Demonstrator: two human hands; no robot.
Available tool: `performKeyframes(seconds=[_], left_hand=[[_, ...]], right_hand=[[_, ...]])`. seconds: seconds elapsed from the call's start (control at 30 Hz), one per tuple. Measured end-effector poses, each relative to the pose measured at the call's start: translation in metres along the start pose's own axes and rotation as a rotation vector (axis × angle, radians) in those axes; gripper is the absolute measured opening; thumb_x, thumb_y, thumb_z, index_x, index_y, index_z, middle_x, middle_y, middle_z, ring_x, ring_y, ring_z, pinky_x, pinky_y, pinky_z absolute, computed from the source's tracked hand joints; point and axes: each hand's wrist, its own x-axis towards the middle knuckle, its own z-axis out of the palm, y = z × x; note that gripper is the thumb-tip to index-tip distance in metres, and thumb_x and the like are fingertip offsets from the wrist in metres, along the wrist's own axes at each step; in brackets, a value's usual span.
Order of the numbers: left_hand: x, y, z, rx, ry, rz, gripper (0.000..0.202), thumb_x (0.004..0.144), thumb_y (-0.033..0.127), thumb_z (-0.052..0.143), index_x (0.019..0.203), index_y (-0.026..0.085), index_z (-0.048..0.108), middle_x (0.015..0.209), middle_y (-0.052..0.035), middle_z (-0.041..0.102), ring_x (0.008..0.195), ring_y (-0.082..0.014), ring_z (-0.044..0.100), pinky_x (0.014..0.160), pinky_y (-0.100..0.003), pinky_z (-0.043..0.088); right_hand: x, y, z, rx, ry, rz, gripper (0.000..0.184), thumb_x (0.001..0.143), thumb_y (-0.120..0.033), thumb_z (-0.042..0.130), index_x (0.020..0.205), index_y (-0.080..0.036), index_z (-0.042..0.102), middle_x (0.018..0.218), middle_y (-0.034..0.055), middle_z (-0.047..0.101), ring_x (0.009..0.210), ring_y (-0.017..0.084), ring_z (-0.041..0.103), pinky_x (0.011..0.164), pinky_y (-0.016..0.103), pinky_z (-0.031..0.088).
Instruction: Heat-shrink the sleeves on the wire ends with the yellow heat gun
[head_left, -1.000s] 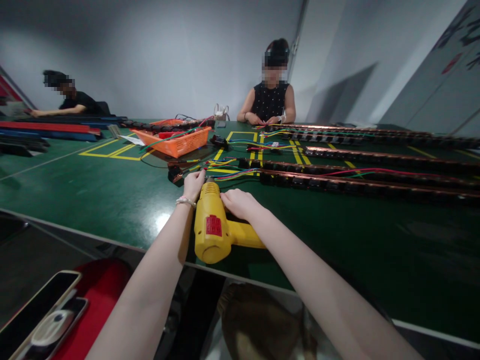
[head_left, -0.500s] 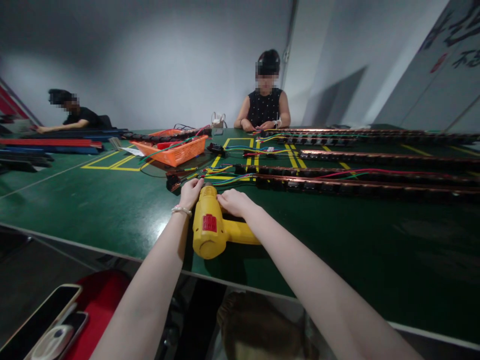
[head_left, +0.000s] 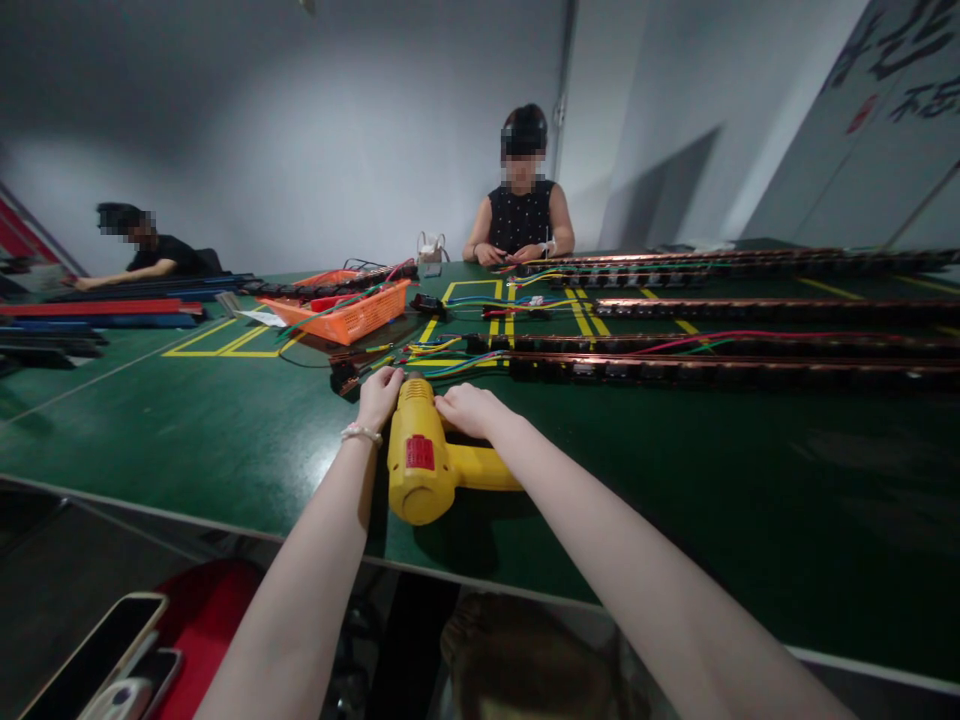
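L hand (head_left: 379,400): fingers curled in, just beside nozzle of yellow heat gun (head_left: 421,490); can't tell if pinching any of the coloured wires (head_left: 480,361) ahead. R hand (head_left: 472,410): fingers bent, by gun's R side; grip unclear. Count: 1 gun, 1 orange basket (head_left: 367,317), 2 co-workers (head_left: 521,222), 1 opp., 1 far L. Gun's at near edge of desk (head_left: 247,440), betw. hands; long axis fore-aft, nozzle pointing away fr. wearer, handle out to R.
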Motion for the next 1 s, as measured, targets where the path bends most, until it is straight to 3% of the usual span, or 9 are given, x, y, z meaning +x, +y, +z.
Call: performKeyframes(seconds=[0.37,0.73,1.0], left_hand=[[-0.003,0.006,0.003,-0.155,0.049,-0.055,0.027,0.074,0.039,0.053,0.081,0.016,0.065,0.049,0.0023,0.053,0.049,-0.0135,0.05,0.057,-0.024,0.036],[-0.004,0.003,0.003,-0.072,-0.001,-0.053,0.032,0.077,0.04,0.049,0.087,0.014,0.066,0.057,-0.0019,0.061,0.055,-0.0155,0.056,0.059,-0.025,0.039],[-0.003,0.003,0.006,-0.028,0.006,-0.067,0.032,0.078,0.039,0.047,0.087,0.015,0.066,0.059,-0.004,0.063,0.059,-0.0173,0.058,0.061,-0.026,0.04]], right_hand=[[-0.026,0.031,-0.014,-0.031,0.017,0.129,0.05,0.095,-0.041,0.025,0.104,-0.014,0.066,0.115,0.0151,0.064,0.105,0.025,0.06,0.084,0.036,0.045],[-0.056,0.072,-0.031,-0.051,0.1,0.271,0.05,0.094,-0.04,0.024,0.094,-0.017,0.068,0.105,0.0126,0.068,0.099,0.027,0.062,0.077,0.032,0.044],[-0.063,0.076,-0.034,-0.061,0.12,0.327,0.053,0.095,-0.041,0.022,0.099,-0.015,0.068,0.109,0.0134,0.066,0.1,0.026,0.061,0.079,0.031,0.043]])
